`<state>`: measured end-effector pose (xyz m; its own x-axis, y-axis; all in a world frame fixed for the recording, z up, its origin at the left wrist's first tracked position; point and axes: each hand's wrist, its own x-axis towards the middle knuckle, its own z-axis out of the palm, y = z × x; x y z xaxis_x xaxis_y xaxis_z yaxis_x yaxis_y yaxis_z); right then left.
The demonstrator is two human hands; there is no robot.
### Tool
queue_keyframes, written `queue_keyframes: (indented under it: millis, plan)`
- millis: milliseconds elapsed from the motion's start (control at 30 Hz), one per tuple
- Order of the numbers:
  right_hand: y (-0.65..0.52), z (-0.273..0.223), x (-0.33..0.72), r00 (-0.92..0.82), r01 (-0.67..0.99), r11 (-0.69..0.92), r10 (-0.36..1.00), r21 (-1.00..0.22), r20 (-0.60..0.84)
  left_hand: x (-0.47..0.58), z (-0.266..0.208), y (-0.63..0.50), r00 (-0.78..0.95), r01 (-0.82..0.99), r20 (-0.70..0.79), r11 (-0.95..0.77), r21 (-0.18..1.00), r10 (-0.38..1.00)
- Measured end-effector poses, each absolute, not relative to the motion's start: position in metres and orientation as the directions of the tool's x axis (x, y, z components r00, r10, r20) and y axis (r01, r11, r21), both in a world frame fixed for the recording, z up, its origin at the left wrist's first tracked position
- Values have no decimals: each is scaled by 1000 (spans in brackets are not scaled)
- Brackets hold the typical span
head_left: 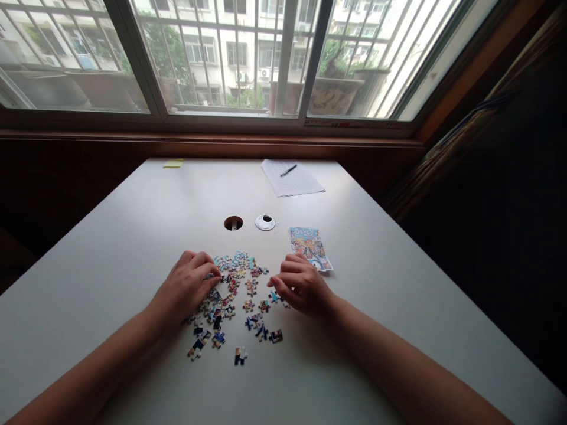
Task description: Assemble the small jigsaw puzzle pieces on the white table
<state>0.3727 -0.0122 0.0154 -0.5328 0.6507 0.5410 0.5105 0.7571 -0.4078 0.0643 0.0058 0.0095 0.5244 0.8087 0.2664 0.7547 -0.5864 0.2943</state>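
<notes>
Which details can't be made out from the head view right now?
All in the head view:
- Whether the left hand grips a piece: its own curl hides the grasp.
- Right hand: its palm is turned out of sight, so a held piece can't be ruled out.
- Puzzle pieces under either hand: covered.
- Lower-left corner of the picture card: behind the right hand.
- Print on the paper sheet: too small.

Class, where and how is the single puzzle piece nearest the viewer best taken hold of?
Pinch the puzzle piece by its left and right edges, probably best from the near side: it lies flat on the table, apart from the other pieces, which sit farther off.
</notes>
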Motion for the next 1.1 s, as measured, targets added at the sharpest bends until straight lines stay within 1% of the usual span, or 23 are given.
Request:
queue_keyframes:
  millis: [567, 667, 833, 900, 967, 1100]
  plan:
    - [-10, 11, 376, -487, 518, 731, 679, -444, 549, 62, 13, 6, 544, 755, 279, -607, 248, 791]
    - [-10, 12, 376, -487, 518, 731, 679, -445, 549, 60, 17, 6, 550, 761, 291, -613, 211, 783]
    - [-10, 13, 376, -489, 521, 731, 679, -441, 547, 58, 29, 3, 548, 788, 330, -607, 102, 768]
    - [-10, 13, 376, -490, 525, 730, 679, -437, 546, 60, 34, 1, 544, 797, 338, -599, 80, 768]
    - [-10, 12, 375, -498, 525, 734, 675, -430, 544, 63, 37, -2, 543, 791, 345, -604, 97, 766]
    - [-9, 12, 373, -551, 522, 755, 654, -397, 518, 76, 37, -12, 576, 740, 338, -650, 171, 744]
